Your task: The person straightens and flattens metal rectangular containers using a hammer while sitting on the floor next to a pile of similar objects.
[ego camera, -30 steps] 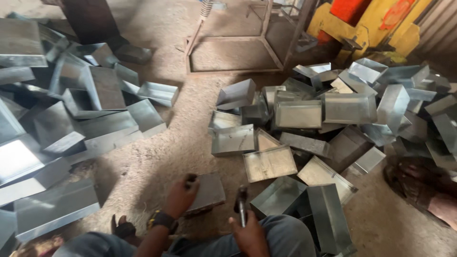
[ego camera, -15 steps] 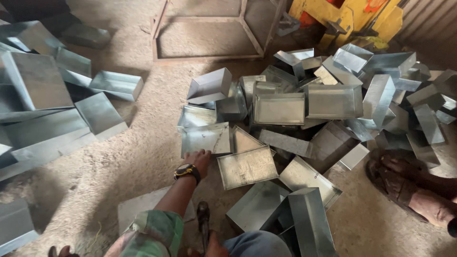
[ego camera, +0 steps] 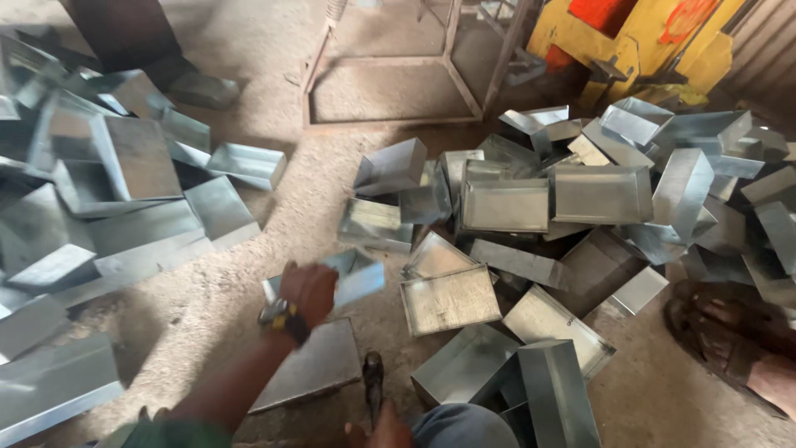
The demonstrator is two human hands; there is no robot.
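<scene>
My left hand (ego camera: 308, 290), with a watch on the wrist, grips a shallow folded sheet-metal tray (ego camera: 358, 278) by its near edge and holds it, blurred, just above the dirt floor. Below it lies a flat grey metal plate (ego camera: 311, 365). At the bottom edge my right hand (ego camera: 377, 433) is only partly in view, closed around a dark hammer-like tool (ego camera: 373, 383) that points away from me. A heap of similar metal trays (ego camera: 514, 207) lies in front and to the right.
A second pile of metal trays (ego camera: 116, 182) fills the left side. A metal frame (ego camera: 390, 91) stands at the back, with a yellow machine (ego camera: 638, 41) behind it. Another person's sandalled foot (ego camera: 730, 340) rests at the right.
My left hand left the flat plate, reached out to the pile, took hold of a tray and has drawn it back toward me. The view has shifted.
</scene>
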